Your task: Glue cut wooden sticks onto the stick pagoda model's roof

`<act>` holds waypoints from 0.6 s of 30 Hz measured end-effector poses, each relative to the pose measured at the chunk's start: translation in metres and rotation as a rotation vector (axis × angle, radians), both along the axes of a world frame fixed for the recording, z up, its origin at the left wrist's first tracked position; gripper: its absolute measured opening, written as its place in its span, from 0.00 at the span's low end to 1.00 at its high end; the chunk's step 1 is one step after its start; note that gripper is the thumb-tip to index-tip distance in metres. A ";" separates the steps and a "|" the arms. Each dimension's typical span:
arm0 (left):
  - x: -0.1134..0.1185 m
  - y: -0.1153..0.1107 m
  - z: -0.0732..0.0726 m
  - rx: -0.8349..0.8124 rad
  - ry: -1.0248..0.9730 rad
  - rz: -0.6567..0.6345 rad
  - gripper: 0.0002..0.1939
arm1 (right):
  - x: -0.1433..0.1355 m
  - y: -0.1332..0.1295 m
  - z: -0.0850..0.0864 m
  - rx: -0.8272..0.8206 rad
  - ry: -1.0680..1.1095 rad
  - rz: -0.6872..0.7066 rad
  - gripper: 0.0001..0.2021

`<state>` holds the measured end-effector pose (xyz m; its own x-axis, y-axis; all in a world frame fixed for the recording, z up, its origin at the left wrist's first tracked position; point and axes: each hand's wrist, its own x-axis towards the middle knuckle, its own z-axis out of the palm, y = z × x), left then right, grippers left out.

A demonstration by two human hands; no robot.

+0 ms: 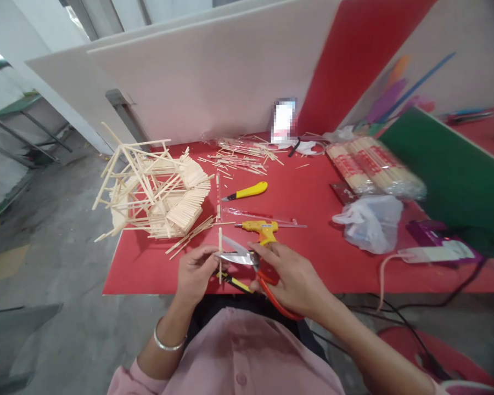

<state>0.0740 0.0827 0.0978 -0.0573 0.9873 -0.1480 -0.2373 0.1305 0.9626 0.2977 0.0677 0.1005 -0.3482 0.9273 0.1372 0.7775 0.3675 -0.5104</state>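
My left hand (197,271) pinches a thin wooden stick (220,241), held upright near the table's front edge. In my right hand (290,271) is a pair of scissors (239,258) with red handles; the blades are apart and reach to the stick beside my left fingertips. Just beyond the scissors lies a yellow glue gun (263,226). Under my hands is a yellow and black tool (239,283), partly hidden. A yellow-handled utility knife (249,191) rests farther back. To the left stands a model built of wooden sticks (156,192).
Loose sticks (242,159) and plastic wrappers lie at the back of the red table (304,189). At the right are packed stick bundles (374,164), a white plastic bag (370,222), a power strip (440,252) with cables, and a green board (456,170). A phone (284,120) leans against the back panel.
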 end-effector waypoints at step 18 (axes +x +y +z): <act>-0.010 0.002 0.009 0.081 0.143 -0.101 0.02 | -0.018 0.005 0.007 0.028 -0.049 0.122 0.28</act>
